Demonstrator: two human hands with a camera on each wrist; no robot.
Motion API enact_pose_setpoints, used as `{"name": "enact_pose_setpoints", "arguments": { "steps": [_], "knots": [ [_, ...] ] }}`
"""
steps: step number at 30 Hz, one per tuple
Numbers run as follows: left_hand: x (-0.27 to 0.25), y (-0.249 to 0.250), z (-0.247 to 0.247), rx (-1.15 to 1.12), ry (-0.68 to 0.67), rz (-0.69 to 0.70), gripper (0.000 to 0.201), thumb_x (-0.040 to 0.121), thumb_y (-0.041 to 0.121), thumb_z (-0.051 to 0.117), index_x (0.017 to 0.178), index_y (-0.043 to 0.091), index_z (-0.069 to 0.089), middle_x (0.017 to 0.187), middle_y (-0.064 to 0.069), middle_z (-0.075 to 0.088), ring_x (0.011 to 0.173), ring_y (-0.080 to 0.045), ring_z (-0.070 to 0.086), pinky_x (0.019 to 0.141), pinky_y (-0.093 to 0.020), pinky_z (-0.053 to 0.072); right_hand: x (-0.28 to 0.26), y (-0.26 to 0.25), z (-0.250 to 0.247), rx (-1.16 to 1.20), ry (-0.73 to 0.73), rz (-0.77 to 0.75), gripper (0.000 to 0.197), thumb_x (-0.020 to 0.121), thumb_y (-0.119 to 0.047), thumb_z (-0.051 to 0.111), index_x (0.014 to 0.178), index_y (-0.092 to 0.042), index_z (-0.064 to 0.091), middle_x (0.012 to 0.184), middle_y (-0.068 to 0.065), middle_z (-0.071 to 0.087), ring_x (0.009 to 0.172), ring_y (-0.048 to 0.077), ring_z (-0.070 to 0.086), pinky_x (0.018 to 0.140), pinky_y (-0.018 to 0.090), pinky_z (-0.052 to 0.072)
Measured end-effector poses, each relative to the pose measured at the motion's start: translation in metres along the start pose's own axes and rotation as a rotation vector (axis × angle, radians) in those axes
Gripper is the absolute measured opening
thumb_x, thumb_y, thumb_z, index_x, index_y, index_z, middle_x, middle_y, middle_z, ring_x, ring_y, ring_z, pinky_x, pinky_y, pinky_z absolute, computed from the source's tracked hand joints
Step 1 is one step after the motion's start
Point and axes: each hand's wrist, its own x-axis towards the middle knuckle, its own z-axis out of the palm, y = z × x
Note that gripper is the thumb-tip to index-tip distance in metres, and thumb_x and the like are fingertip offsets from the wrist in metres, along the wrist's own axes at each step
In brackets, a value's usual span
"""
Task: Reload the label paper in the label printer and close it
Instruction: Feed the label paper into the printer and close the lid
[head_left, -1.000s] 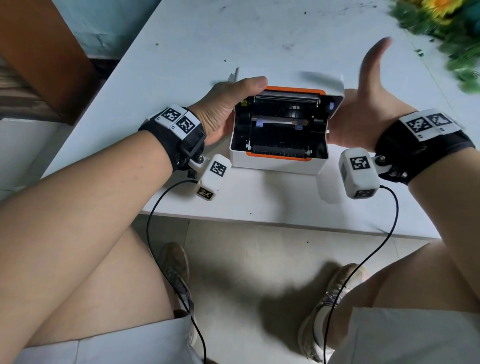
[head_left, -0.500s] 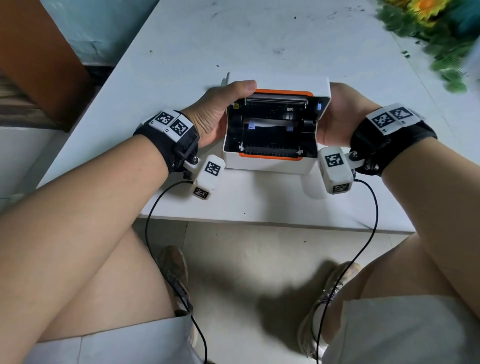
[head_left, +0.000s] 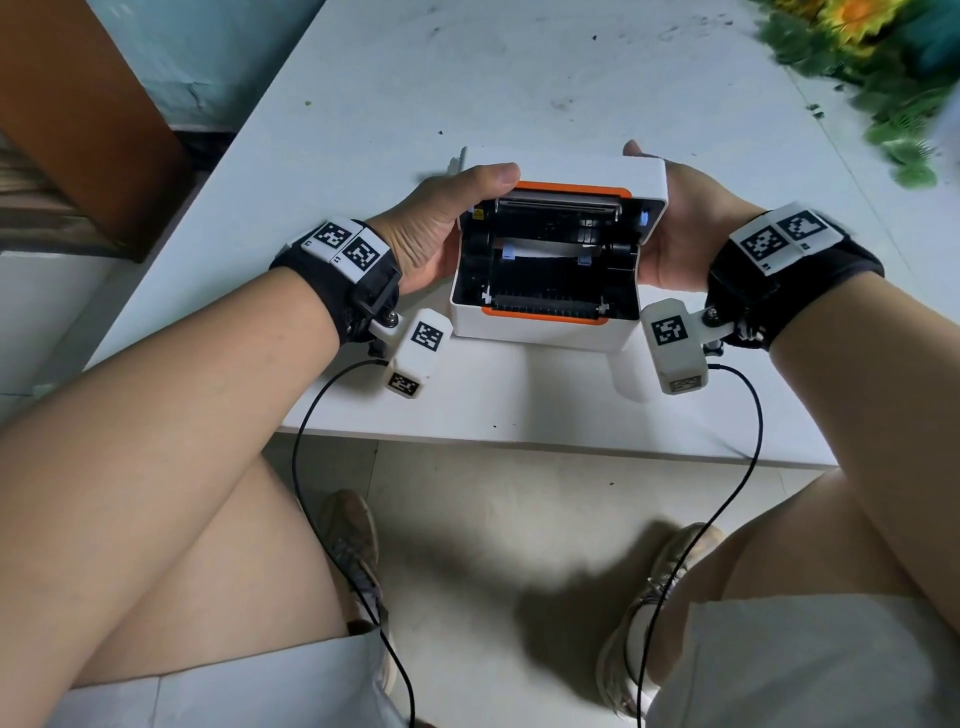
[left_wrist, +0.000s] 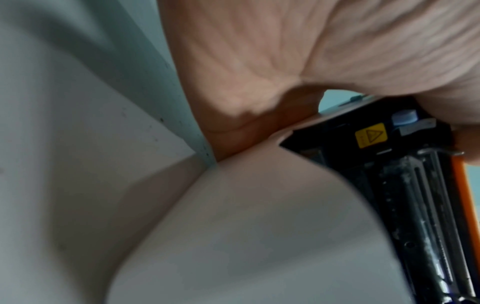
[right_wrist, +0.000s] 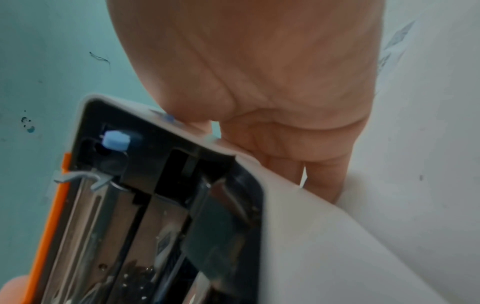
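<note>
Both our hands, the left hand (head_left: 434, 234) and the right hand (head_left: 680, 234), grip the lid (head_left: 566, 166) of the open printer (head_left: 545, 332) in the middle of the frame, paper (head_left: 540, 251) looks in, so closing is left.

My right hand (head_left: 680, 228), which a second ago hung open beside the printer lid (head_left: 566, 166), now clasps its right edge; the lid tilts lower.

The head view looks steeply down from above the seated person onto the white tabletop (head_left: 571, 78). Each wrist view sits very close, looking along its palm. All three share the white, orange-trimmed plastic label printer (head_left: 540, 332) (left_wrist: 259, 236) (right_wrist: 324, 236).
</note>
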Motion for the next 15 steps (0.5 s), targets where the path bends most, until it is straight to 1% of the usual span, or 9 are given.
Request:
{"name": "enact_pose_setpoints", "arguments": {
  "steps": [1, 3, 4, 5, 7, 8, 10, 12, 15],
  "knots": [
    [0.000, 0.000, 0.000, -0.001, -0.001, -0.001, 0.089, 0.072, 0.045, 0.081, 0.146, 0.002, 0.057, 0.143, -0.024, 0.065, 0.132, -0.038, 0.065, 0.111, -0.059, 0.051, -0.003, 0.000, 0.004, -0.013, 0.025, 0.011, 0.084, 0.096, -0.076, 0.058, 0.150, -0.011, 0.061, 0.157, 0.012, 0.061, 0.145, 0.031, 0.060, 0.119, 0.062, 0.048],
    [0.001, -0.001, 0.000, -0.003, 0.005, -0.003, 0.089, 0.071, 0.045, 0.082, 0.146, 0.003, 0.057, 0.143, -0.024, 0.064, 0.132, -0.038, 0.065, 0.111, -0.059, 0.051, 0.001, 0.001, 0.003, -0.009, 0.023, 0.010, 0.081, 0.103, -0.073, 0.045, 0.158, -0.015, 0.057, 0.158, 0.010, 0.064, 0.143, 0.034, 0.064, 0.118, 0.058, 0.051],
    [0.002, -0.001, -0.001, -0.001, 0.008, -0.004, 0.090, 0.071, 0.046, 0.082, 0.146, 0.003, 0.058, 0.143, -0.023, 0.065, 0.131, -0.037, 0.065, 0.111, -0.059, 0.051, 0.003, 0.001, 0.001, -0.001, -0.003, 0.011, 0.079, 0.104, -0.072, 0.045, 0.155, -0.014, 0.061, 0.153, 0.008, 0.068, 0.144, 0.031, 0.064, 0.118, 0.056, 0.051],
    [0.002, -0.001, -0.001, 0.004, 0.007, -0.006, 0.089, 0.071, 0.047, 0.082, 0.146, 0.004, 0.058, 0.142, -0.022, 0.066, 0.131, -0.037, 0.065, 0.111, -0.059, 0.051, 0.004, 0.001, 0.001, 0.003, -0.013, 0.005, 0.074, 0.103, -0.072, 0.047, 0.147, -0.015, 0.065, 0.145, 0.004, 0.070, 0.134, 0.034, 0.069, 0.120, 0.053, 0.050],
    [0.003, -0.002, -0.001, 0.011, 0.000, -0.011, 0.089, 0.071, 0.047, 0.081, 0.146, 0.004, 0.058, 0.139, -0.020, 0.068, 0.131, -0.037, 0.066, 0.111, -0.058, 0.051, 0.008, 0.002, -0.001, 0.017, 0.004, -0.003, 0.059, 0.102, -0.070, 0.054, 0.131, -0.020, 0.064, 0.132, 0.002, 0.060, 0.117, 0.033, 0.054, 0.125, 0.051, 0.042],
    [0.004, -0.002, -0.002, 0.007, -0.005, -0.011, 0.089, 0.072, 0.047, 0.081, 0.146, 0.004, 0.058, 0.138, -0.020, 0.069, 0.131, -0.039, 0.066, 0.111, -0.058, 0.051, 0.009, 0.002, -0.002, 0.019, 0.011, -0.009, 0.059, 0.102, -0.066, 0.057, 0.134, -0.017, 0.066, 0.135, 0.002, 0.062, 0.124, 0.032, 0.059, 0.125, 0.053, 0.042],
    [0.005, -0.003, -0.003, -0.006, -0.011, -0.011, 0.088, 0.074, 0.046, 0.081, 0.146, 0.002, 0.057, 0.141, -0.023, 0.066, 0.132, -0.040, 0.065, 0.113, -0.060, 0.050, 0.008, 0.002, -0.003, 0.009, 0.018, -0.020, 0.061, 0.106, -0.056, 0.057, 0.151, -0.015, 0.066, 0.152, 0.005, 0.069, 0.136, 0.034, 0.069, 0.120, 0.057, 0.050],
    [0.006, -0.004, -0.004, -0.002, -0.011, -0.011, 0.087, 0.075, 0.047, 0.082, 0.146, 0.003, 0.058, 0.143, -0.025, 0.064, 0.132, -0.040, 0.064, 0.113, -0.060, 0.049, 0.007, 0.002, -0.001, 0.008, -0.010, -0.027, 0.059, 0.107, -0.051, 0.056, 0.154, -0.017, 0.064, 0.154, 0.010, 0.068, 0.140, 0.036, 0.068, 0.117, 0.058, 0.052],
    [0.008, -0.004, -0.005, 0.015, -0.003, -0.027, 0.094, 0.067, 0.053, 0.089, 0.145, 0.008, 0.060, 0.144, -0.022, 0.064, 0.134, -0.039, 0.063, 0.114, -0.060, 0.048, 0.007, 0.003, -0.001, 0.021, -0.039, -0.028, 0.065, 0.105, -0.054, 0.056, 0.158, -0.016, 0.059, 0.160, 0.011, 0.062, 0.143, 0.037, 0.064, 0.119, 0.062, 0.050]
  ]
}}
